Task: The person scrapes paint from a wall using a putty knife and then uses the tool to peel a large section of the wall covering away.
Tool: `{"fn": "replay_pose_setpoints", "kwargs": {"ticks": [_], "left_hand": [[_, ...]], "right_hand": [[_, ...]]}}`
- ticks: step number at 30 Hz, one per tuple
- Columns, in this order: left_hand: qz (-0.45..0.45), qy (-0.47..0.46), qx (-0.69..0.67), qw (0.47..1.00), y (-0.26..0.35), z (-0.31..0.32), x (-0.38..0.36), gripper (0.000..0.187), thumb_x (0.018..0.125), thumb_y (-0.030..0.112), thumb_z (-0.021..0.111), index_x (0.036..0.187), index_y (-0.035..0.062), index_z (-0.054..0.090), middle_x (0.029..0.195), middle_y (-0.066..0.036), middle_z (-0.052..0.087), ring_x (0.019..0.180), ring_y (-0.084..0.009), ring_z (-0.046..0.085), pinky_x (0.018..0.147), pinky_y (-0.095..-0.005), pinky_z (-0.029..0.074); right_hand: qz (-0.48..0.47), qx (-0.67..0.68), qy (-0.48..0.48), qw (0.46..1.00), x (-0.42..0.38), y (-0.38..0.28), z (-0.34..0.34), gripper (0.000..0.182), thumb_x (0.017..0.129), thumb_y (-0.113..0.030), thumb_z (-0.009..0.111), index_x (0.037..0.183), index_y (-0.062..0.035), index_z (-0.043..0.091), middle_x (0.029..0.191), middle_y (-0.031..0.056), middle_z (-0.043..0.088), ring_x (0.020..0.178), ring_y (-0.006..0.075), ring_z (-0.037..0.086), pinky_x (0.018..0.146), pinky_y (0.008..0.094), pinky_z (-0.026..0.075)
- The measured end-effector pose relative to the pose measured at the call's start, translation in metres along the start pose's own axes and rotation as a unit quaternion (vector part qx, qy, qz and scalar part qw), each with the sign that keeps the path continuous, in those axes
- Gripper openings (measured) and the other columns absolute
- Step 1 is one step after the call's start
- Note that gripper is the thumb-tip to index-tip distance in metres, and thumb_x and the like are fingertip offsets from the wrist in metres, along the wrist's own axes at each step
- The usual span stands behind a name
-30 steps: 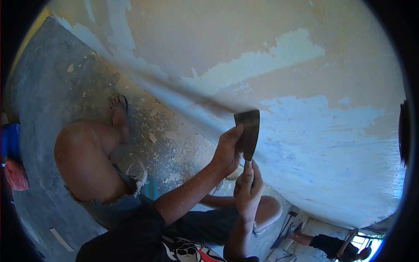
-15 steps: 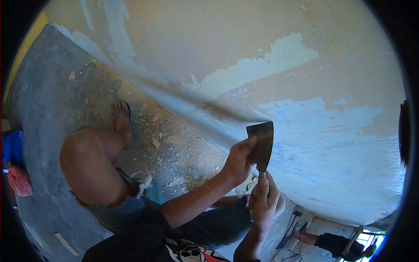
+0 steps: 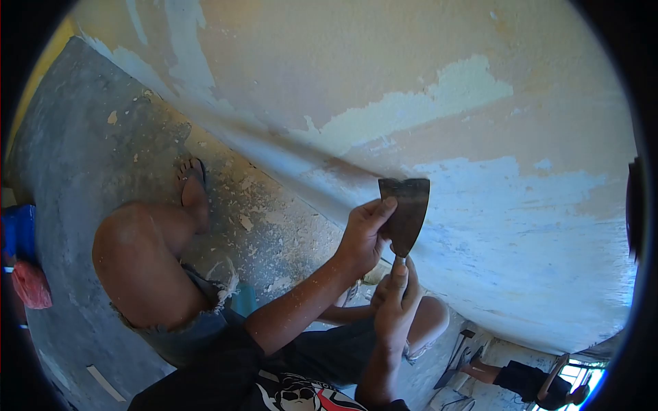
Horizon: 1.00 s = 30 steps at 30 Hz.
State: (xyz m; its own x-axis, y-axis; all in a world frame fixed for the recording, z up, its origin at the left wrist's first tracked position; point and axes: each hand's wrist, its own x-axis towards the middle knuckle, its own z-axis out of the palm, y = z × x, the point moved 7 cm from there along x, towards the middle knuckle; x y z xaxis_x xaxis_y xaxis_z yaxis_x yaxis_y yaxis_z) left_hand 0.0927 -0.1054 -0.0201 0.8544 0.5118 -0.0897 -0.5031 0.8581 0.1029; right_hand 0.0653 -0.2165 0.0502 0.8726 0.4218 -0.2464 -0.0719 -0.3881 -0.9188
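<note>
A paint scraper (image 3: 408, 216) with a wide dark metal blade is held up in front of the wall, its blade edge towards the top of the view. My right hand (image 3: 395, 301) is closed round its handle, which is mostly hidden by the fingers. My left hand (image 3: 367, 229) grips the left side of the blade, thumb on the near face and the other fingers out of sight behind. Beyond the blade is the wall (image 3: 480, 205), with pale patches among beige paint.
Paint flakes (image 3: 250, 212) litter the grey floor (image 3: 75, 157) along the wall's foot. My bent knee (image 3: 127, 240) and sandalled foot (image 3: 192, 178) are at left. A blue object (image 3: 19, 229) and a red bag (image 3: 31, 284) lie at far left. Another person (image 3: 524, 383) stands at lower right.
Both hands have shifted a little left and up with the scraper. Its blade has turned to face the camera more broadly.
</note>
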Motion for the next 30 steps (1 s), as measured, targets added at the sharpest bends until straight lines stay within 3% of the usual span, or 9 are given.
{"fn": "replay_pose_setpoints", "kwargs": {"ticks": [6, 9, 12, 14, 16, 19, 25, 27, 30], "left_hand": [[-0.028, 0.001, -0.035, 0.999, -0.023, 0.017, -0.012, 0.029, 0.098, 0.027, 0.058, 0.11, 0.0014, 0.061, 0.099, -0.005, 0.07, 0.088, -0.0119, 0.068, 0.075, -0.0258, 0.056], [-0.001, 0.076, -0.034, 0.997, -0.021, 0.008, -0.007, 0.029, 0.099, 0.027, 0.056, 0.112, 0.0015, 0.059, 0.097, -0.006, 0.069, 0.086, -0.0116, 0.068, 0.075, -0.0278, 0.057], [0.079, -0.027, -0.036, 0.996, 0.049, 0.005, 0.003, 0.027, 0.101, 0.026, 0.051, 0.112, 0.0025, 0.056, 0.098, -0.007, 0.067, 0.092, -0.011, 0.067, 0.079, -0.0274, 0.056], [0.066, 0.021, -0.002, 0.998, 0.043, 0.002, 0.004, 0.031, 0.101, 0.028, 0.051, 0.114, 0.0013, 0.057, 0.1, -0.006, 0.068, 0.093, -0.0109, 0.066, 0.08, -0.0291, 0.056], [0.009, 0.07, 0.044, 0.997, -0.01, -0.004, -0.004, 0.035, 0.099, 0.031, 0.055, 0.114, 0.0001, 0.06, 0.099, -0.003, 0.069, 0.09, -0.0109, 0.066, 0.079, -0.0293, 0.055], [-0.068, 0.029, -0.021, 0.997, -0.047, 0.024, -0.014, 0.033, 0.097, 0.033, 0.058, 0.109, 0.0027, 0.064, 0.097, -0.001, 0.069, 0.086, -0.0104, 0.065, 0.076, -0.0267, 0.053], [0.08, 0.014, -0.019, 0.997, 0.053, -0.006, 0.007, 0.028, 0.098, 0.031, 0.056, 0.107, 0.0046, 0.063, 0.098, -0.003, 0.07, 0.09, -0.0116, 0.067, 0.08, -0.0299, 0.055], [0.028, 0.094, 0.031, 0.995, 0.01, 0.001, -0.001, 0.03, 0.097, 0.031, 0.06, 0.1, 0.0019, 0.064, 0.092, -0.004, 0.068, 0.08, -0.0106, 0.066, 0.071, -0.028, 0.055], [-0.049, 0.02, 0.002, 0.999, -0.038, 0.01, -0.009, 0.032, 0.097, 0.03, 0.059, 0.112, 0.0023, 0.063, 0.098, -0.005, 0.07, 0.084, -0.0127, 0.068, 0.074, -0.0284, 0.057]], "right_hand": [[-0.014, -0.084, -0.026, 0.996, -0.008, -0.032, -0.039, 0.04, 0.103, -0.024, 0.047, 0.129, 0.0057, 0.055, 0.061, -0.0037, 0.044, 0.054, 0.0035, 0.039, 0.048, 0.0222, 0.031], [-0.042, -0.089, -0.032, 0.995, 0.001, -0.032, -0.031, 0.038, 0.102, -0.022, 0.049, 0.128, 0.0056, 0.056, 0.061, -0.0025, 0.045, 0.055, 0.0048, 0.04, 0.049, 0.0234, 0.033], [-0.064, -0.111, -0.078, 0.989, 0.014, -0.051, 0.013, 0.036, 0.101, -0.018, 0.05, 0.127, 0.0057, 0.057, 0.064, -0.0004, 0.049, 0.058, 0.0058, 0.043, 0.052, 0.0233, 0.036], [-0.076, -0.104, -0.103, 0.986, 0.012, -0.051, 0.019, 0.035, 0.102, -0.018, 0.049, 0.126, 0.0055, 0.057, 0.064, -0.0002, 0.049, 0.058, 0.0054, 0.043, 0.052, 0.0228, 0.036], [-0.047, -0.111, -0.002, 0.993, -0.003, -0.03, -0.024, 0.035, 0.102, -0.018, 0.047, 0.125, 0.0057, 0.059, 0.064, -0.0006, 0.049, 0.056, 0.0043, 0.042, 0.05, 0.0219, 0.034], [-0.014, -0.163, 0.01, 0.986, -0.011, -0.036, -0.059, 0.035, 0.103, -0.018, 0.046, 0.123, 0.0079, 0.059, 0.064, -0.003, 0.05, 0.055, 0.0031, 0.042, 0.049, 0.0199, 0.032], [-0.073, -0.121, -0.083, 0.987, 0.021, -0.051, 0.027, 0.034, 0.102, -0.019, 0.049, 0.124, 0.0055, 0.059, 0.068, -0.0015, 0.051, 0.059, 0.0054, 0.041, 0.051, 0.0241, 0.036], [-0.072, -0.117, 0.007, 0.99, 0.006, -0.029, -0.012, 0.035, 0.102, -0.019, 0.048, 0.123, 0.0074, 0.058, 0.065, -0.0027, 0.05, 0.055, 0.0044, 0.04, 0.049, 0.0225, 0.034], [-0.05, -0.175, 0.019, 0.983, -0.004, -0.035, -0.045, 0.038, 0.103, -0.022, 0.048, 0.122, 0.0092, 0.058, 0.061, -0.0053, 0.044, 0.052, 0.0014, 0.036, 0.047, 0.0181, 0.027]]}}
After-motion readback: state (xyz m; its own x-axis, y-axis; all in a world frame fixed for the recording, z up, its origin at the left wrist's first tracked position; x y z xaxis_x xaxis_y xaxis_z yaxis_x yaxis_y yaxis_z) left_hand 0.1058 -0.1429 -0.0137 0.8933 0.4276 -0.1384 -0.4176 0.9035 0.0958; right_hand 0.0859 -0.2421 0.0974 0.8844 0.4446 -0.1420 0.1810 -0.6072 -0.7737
